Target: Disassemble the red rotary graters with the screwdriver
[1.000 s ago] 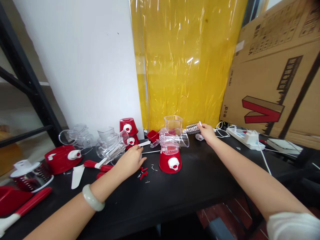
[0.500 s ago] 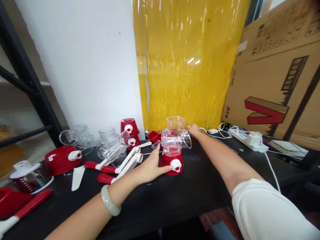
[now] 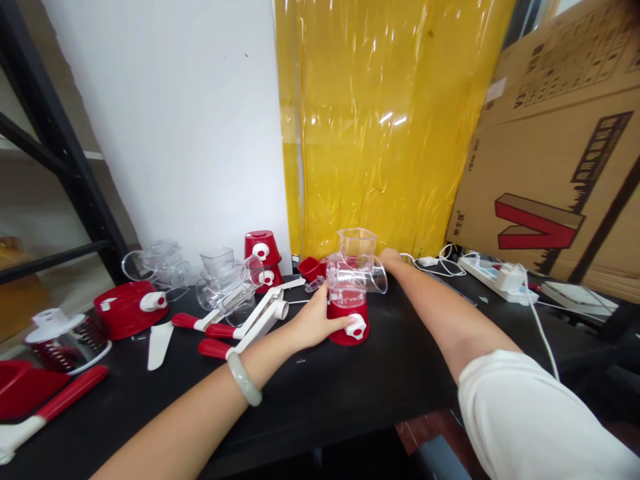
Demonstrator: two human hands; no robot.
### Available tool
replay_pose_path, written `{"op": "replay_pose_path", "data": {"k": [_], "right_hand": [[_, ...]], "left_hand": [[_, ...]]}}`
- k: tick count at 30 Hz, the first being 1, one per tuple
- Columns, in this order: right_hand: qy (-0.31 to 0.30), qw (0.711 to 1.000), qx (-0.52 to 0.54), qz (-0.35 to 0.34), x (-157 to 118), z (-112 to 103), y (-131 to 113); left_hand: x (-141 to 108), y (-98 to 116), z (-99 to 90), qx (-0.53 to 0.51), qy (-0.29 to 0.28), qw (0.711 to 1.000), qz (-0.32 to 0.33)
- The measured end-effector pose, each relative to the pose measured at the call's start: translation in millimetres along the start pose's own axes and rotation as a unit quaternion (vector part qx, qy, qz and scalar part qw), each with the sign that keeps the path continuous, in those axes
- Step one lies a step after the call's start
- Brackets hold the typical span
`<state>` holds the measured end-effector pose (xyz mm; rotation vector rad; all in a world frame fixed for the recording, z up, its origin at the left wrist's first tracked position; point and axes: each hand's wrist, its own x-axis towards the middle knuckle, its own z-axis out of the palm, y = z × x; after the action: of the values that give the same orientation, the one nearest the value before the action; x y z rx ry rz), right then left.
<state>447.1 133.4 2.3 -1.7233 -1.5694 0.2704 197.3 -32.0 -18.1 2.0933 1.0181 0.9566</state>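
A hand-crank rotary grater body stands upright on the black table, its clear plastic housing (image 3: 356,273) mounted on a red base (image 3: 345,312) with a white knob (image 3: 356,325) in front. My left hand (image 3: 316,321) is wrapped around the base from the left, thumb at the knob and fingers hidden behind. Just behind the housing's right end is my right hand (image 3: 389,258); its fingers are out of sight, so whether it touches anything is unclear. A small red part (image 3: 311,268) lies behind the left fingers.
Left of the grater lie red-handled white cranks (image 3: 260,319), clear housings (image 3: 223,277), stacked red bases (image 3: 262,250), another red base (image 3: 127,310) and a drum grater (image 3: 70,340). A power strip (image 3: 483,270) with cables and a large cardboard box (image 3: 550,173) occupy the right. A yellow curtain (image 3: 390,133) hangs behind.
My left hand has closed further round the grater's base. My right hand has slipped farther behind the housing, its fingers now hidden. The whole view has shifted slightly.
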Motion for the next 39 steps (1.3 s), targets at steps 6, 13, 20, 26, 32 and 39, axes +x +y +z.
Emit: {"op": "replay_pose_path", "data": {"k": [6,13,20,26,32,39], "right_hand": [[-0.043,0.997,-0.058,0.013,-6.0,-26.6,-36.3],[0.017,0.974,0.034,-0.225,-56.0,-93.2,-107.2],[-0.045,0.934,-0.087,-0.345,-108.6,-87.5,-126.7],[0.011,0.933,-0.129,-0.336,-109.8,-73.6,-128.0],[0.023,0.921,-0.142,-0.361,-108.7,-74.3,-127.5],[0.005,0.901,-0.136,-0.411,-101.5,-76.8,-121.6]], "left_hand": [[7.4,-14.5,4.9,-0.07,0.008,0.997,-0.014],[17.5,-15.1,4.2,-0.128,-0.013,0.989,-0.068],[3.8,-9.3,8.7,-0.072,-0.037,0.997,0.004],[-1.7,-10.8,11.3,0.112,0.011,0.994,-0.01],[-2.8,-10.4,13.1,0.237,0.01,0.971,-0.036],[-3.8,1.4,10.8,0.332,-0.019,0.941,-0.058]]}}
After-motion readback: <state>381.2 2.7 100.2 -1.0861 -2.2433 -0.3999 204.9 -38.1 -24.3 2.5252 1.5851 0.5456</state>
